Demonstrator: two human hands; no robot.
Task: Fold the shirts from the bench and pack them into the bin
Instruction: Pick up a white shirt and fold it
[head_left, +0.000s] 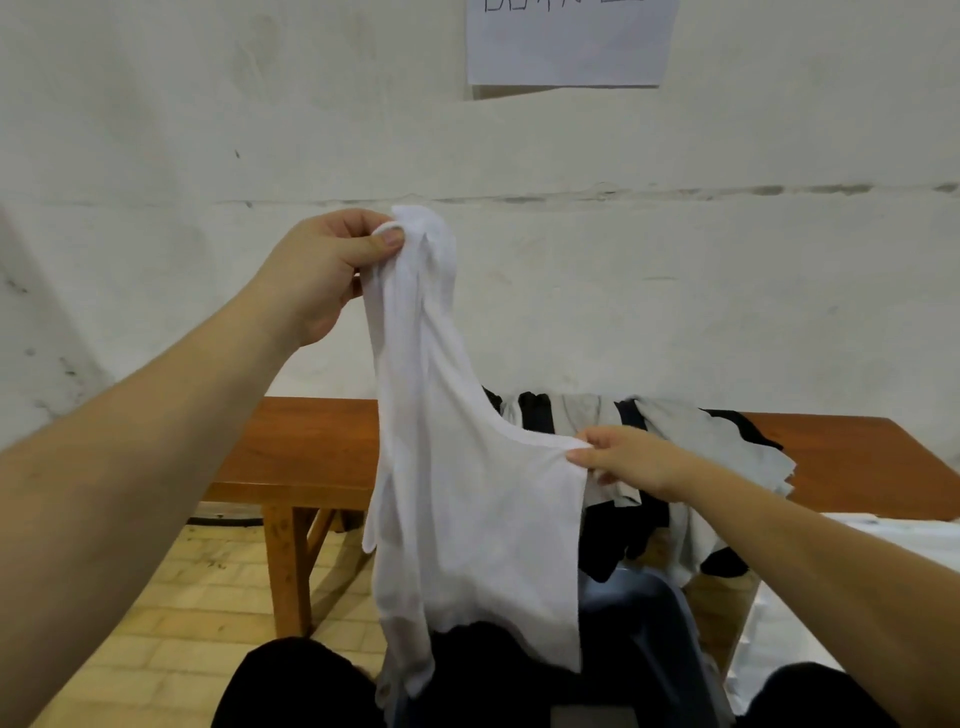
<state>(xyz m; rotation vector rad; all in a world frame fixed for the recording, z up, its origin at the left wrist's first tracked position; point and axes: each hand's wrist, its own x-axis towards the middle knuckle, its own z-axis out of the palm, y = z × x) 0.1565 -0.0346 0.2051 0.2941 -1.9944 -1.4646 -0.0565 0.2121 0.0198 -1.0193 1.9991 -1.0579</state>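
White thin-knit cotton shirt (467, 499) hangs lengthwise from top to bottom, its long axis close to vertical and leaning slightly left at the top, where a bunched corner points up toward the wall. Its lower hem drapes down onto the person's dark-clothed lap at the bottom of the view. The left hand (324, 270) is raised high at the upper end of the garment, thumb and curled fingers pinching the gathered fabric, so the shirt falls away below and to the right of that hand. The right hand (631, 460) is lower and to the right, at about mid-height of the cloth, fingers and thumb pinching the shirt's right edge and drawing it sideways, so the fabric spreads to the left of it.

Behind the held shirt, a heap of black, grey and white shirts (675, 447) lies on the reddish-brown wooden surface (306, 447) that stands against the whitewashed wall, some of them spilling over its front edge. A white paper sheet (569, 44) is stuck to the wall above; dark writing runs along its top edge but is cut off and cannot be read.
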